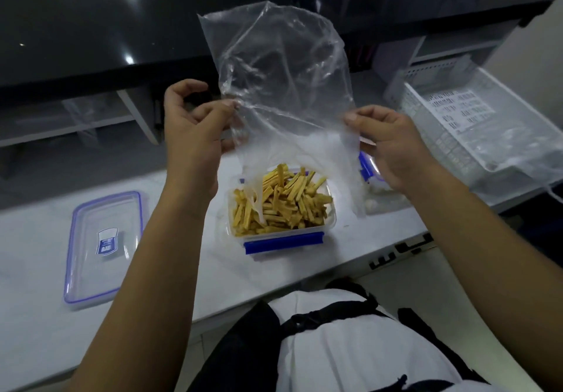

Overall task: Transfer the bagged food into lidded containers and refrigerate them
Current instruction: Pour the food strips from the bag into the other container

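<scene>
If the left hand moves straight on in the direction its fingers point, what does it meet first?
Its grip already pinches the clear plastic bag, so the left hand likely meets that film first; depth beyond is unclear.

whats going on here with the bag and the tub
A person holds a clear plastic bag upside down over an open container, the left hand and right hand each pinching an edge. The bag looks empty; the yellow food strips already fill the container. Its lid lies off to the left on the white counter, so sealing and refrigerating are not yet done.
</scene>
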Motion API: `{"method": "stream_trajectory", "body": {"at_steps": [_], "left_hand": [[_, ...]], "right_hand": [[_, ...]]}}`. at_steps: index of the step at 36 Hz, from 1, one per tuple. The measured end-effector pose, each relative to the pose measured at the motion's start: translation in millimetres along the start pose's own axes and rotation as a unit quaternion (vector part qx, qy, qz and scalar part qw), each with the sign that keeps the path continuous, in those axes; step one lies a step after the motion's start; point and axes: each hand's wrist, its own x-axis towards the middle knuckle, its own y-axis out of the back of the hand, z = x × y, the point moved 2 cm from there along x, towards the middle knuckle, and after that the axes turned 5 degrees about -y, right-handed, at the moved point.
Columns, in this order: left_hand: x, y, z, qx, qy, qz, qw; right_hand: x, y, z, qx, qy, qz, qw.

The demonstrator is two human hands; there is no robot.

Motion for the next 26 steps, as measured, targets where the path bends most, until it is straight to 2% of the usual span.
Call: {"method": "stream_trajectory", "body": {"at_steps": [6, 13, 21, 26], "left_hand": [[-4, -51, -20, 0.049, -0.027, -0.094, 0.994], [-8, -143, -56, 0.034, 0.012, -0.195, 0.980], [-9, -275, -91, 0.079, 0.047, -0.276, 0.957], [-13, -357, -117, 0.140, 0.047, -0.317, 0.937]], "right_hand": [[-19, 56, -18, -0.066, 0.086, 0.087, 0.990], [-25, 147, -56, -0.235, 0.149, 0.109, 0.954], [-5, 274, -73, -0.293, 0.089, 0.198, 0.931], [26, 364, -72, -0.321, 0.026, 0.197, 0.926]]}}
